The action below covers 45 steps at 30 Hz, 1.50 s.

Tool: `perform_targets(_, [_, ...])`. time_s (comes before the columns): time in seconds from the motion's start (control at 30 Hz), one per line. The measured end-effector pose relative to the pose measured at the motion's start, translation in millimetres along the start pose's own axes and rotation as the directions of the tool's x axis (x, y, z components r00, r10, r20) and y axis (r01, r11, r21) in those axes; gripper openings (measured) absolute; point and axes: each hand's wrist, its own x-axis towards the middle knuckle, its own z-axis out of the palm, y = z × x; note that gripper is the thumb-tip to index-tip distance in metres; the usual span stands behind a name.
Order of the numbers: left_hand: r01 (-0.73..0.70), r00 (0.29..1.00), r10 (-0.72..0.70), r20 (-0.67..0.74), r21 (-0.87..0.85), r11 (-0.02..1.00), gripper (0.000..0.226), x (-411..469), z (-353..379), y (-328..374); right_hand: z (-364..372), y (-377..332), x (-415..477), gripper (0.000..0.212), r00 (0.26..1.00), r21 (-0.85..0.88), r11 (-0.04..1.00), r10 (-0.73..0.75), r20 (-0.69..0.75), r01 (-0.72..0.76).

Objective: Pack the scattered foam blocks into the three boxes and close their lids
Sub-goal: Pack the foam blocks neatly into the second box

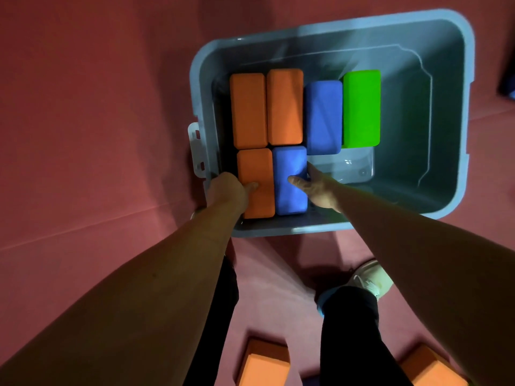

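An open grey-blue box (451,112) stands on the red floor, without a lid on it. Inside lie two orange blocks (248,110) side by side at the back left, then a blue block (323,115) and a green block (361,107) to their right. In the near left corner sit an orange block (257,168) and a blue block (289,165). My left hand (227,190) grips the near orange block with its thumb on top. My right hand (317,188) holds the near blue block, thumb on top, fingers on its right side.
Two loose orange blocks (264,366) (432,369) lie on the floor at the bottom edge. My legs in dark trousers and a light shoe (370,277) stand just before the box. A white latch (196,149) hangs on the box's left side. The box's right half holds no blocks.
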Motion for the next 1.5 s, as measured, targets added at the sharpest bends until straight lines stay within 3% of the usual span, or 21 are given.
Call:
perform_targets(0.37, [0.044,0.997,-0.046,0.054,0.029,0.999,0.053,8.3,-2.0,-5.4,11.7,-8.9,9.3,0.078,0.994,-0.09,0.994,0.062,-0.087,-0.07])
perform_targets(0.53, [0.041,0.998,-0.04,0.054,-0.025,0.999,0.055,-6.0,-13.7,2.0,5.0,-20.3,-11.1,0.059,0.99,-0.1,0.993,0.049,-0.134,-0.062])
perform_targets(0.63, [0.059,0.998,-0.059,0.014,-0.058,0.997,0.056,-21.8,-26.8,9.7,-4.2,-27.3,-36.3,0.064,0.992,-0.143,0.987,0.05,-0.114,-0.066])
perform_targets(0.83, [0.028,0.999,-0.03,-0.015,-0.123,0.992,0.051,-70.4,-56.1,51.5,-43.3,-36.7,-105.9,0.056,0.982,0.167,0.972,0.178,-0.058,-0.166])
perform_targets(0.93, [-0.056,0.998,0.057,0.04,-0.024,0.998,0.049,-102.2,-73.0,92.9,-67.8,-34.5,-141.8,0.046,0.974,0.315,0.933,0.211,-0.08,-0.176])
perform_targets(1.03, [-0.117,0.987,0.126,0.097,-0.093,0.989,0.057,-125.9,-80.1,142.0,-100.8,-35.7,-180.0,0.032,0.97,0.473,0.87,0.216,-0.106,-0.142])
perform_targets(1.27, [-0.209,0.913,0.243,0.328,-0.137,0.968,0.069,-175.7,-49.3,277.6,-191.2,0.8,-268.9,0.039,0.937,0.716,0.692,0.187,-0.294,0.086])
perform_targets(1.5, [-0.308,0.869,0.316,0.38,-0.084,0.948,0.037,-257.5,23.5,383.3,-269.2,98.6,-353.6,0.044,0.889,0.836,0.495,0.237,-0.391,0.236])
